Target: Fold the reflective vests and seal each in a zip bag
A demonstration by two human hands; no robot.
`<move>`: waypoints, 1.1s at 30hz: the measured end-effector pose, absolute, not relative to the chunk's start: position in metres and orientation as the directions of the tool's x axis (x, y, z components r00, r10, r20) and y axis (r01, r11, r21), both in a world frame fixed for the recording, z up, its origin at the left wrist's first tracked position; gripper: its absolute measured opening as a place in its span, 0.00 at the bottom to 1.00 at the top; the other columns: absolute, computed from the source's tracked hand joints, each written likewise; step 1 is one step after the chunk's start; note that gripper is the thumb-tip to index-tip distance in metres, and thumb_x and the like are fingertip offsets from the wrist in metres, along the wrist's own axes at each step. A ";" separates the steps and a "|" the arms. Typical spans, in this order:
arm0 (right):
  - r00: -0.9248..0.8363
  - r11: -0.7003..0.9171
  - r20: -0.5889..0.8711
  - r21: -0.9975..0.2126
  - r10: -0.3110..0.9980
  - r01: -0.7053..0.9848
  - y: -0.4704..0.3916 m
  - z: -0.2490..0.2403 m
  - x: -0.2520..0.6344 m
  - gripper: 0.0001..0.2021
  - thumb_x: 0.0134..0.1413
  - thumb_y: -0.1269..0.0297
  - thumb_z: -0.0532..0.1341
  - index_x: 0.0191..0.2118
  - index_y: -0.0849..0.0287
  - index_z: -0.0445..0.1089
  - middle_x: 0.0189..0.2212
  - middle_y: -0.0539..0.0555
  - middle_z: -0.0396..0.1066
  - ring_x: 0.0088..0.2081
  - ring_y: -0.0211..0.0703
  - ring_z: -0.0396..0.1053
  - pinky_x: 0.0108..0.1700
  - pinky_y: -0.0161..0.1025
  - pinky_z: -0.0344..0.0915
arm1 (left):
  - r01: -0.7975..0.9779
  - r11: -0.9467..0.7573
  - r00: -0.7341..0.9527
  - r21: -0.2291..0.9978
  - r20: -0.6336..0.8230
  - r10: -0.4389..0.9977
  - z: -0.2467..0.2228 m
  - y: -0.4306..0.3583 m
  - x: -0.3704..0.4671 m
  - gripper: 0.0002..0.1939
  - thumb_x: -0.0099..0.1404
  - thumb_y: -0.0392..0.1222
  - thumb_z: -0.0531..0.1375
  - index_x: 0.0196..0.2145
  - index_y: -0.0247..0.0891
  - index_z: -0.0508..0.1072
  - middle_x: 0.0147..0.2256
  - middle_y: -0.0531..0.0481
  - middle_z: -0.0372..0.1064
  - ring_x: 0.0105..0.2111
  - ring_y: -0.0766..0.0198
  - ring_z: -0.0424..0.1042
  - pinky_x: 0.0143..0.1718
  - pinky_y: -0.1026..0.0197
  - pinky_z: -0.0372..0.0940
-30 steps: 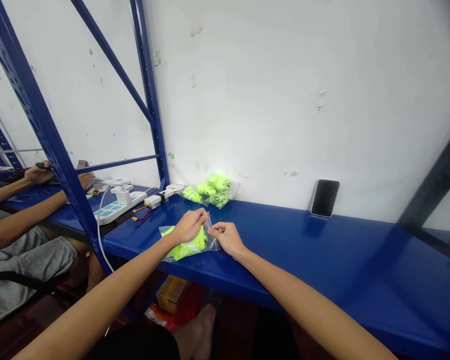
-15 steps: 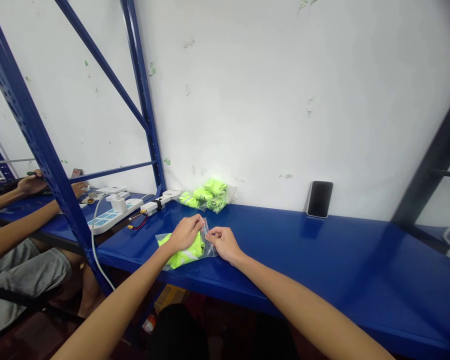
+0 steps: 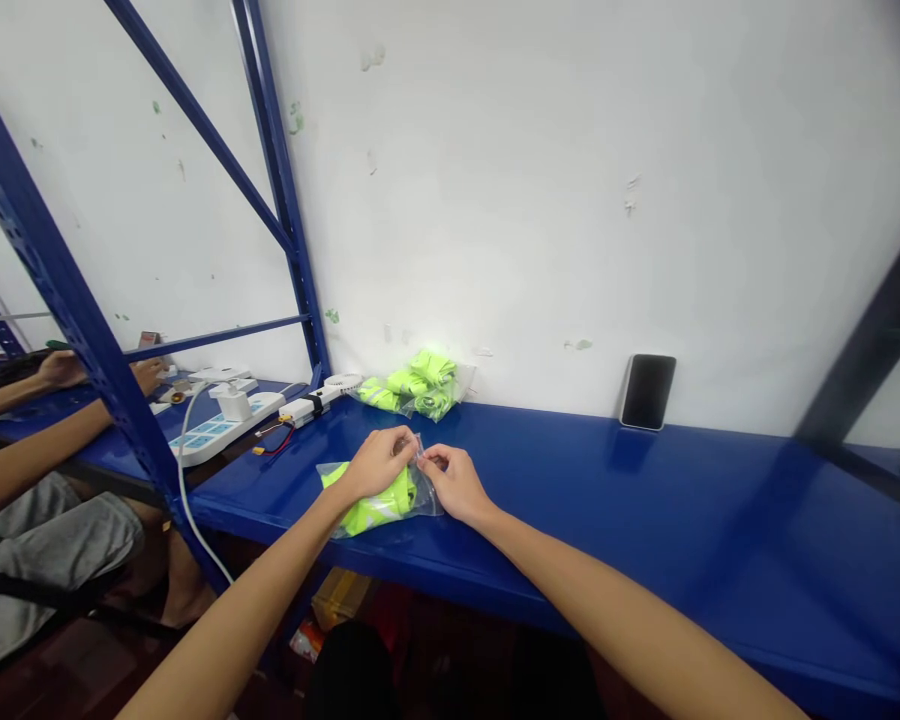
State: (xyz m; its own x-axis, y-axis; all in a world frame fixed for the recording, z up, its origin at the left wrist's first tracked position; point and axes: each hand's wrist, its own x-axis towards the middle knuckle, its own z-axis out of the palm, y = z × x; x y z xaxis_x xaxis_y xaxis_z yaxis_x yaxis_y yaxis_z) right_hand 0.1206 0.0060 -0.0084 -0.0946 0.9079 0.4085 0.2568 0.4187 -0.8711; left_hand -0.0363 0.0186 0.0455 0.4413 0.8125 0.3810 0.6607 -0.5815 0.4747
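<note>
A clear plastic bag (image 3: 429,497) with a folded neon-yellow piece of fabric (image 3: 379,510) inside, crossed by a pale silvery stripe, lies at the front edge of the blue shelf. My left hand (image 3: 379,462) rests over the bag and pinches its upper edge. Close beside it, my right hand (image 3: 454,480) pinches the same edge between thumb and fingers. The fingertips of both hands nearly meet there. Part of the fabric is hidden under my left hand and wrist.
Several similar bagged neon-yellow bundles (image 3: 424,383) lie by the wall. A dark-screened phone (image 3: 648,391) leans against the wall to the right. On the left are a white power strip (image 3: 229,428), a small white fan (image 3: 343,383) and a blue upright (image 3: 82,290). Beyond it, another person's arms (image 3: 45,450) reach over the surface.
My right hand has moved up along the bag's edge, nearer my left fingertips. Both hands still pinch the bag. The camera view has shifted slightly.
</note>
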 end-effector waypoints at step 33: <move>-0.335 0.260 0.227 -0.964 0.914 0.056 0.001 -0.007 0.146 0.14 0.48 0.56 0.62 0.24 0.63 0.74 0.20 0.52 0.70 0.21 0.35 0.61 0.29 0.35 0.61 | 0.691 -0.566 0.352 0.449 0.475 0.807 0.045 0.020 -0.038 0.10 0.64 0.43 0.49 0.29 0.39 0.67 0.27 0.51 0.70 0.28 0.61 0.66 0.30 0.62 0.56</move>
State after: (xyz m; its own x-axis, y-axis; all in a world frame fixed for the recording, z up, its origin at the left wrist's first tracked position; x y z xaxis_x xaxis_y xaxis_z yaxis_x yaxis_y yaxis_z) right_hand 0.1463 0.0012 -0.0068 -0.3350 0.9145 0.2270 0.0565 0.2600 -0.9640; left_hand -0.0384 0.0200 0.0446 0.3516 0.8068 0.4748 0.6915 -0.5657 0.4493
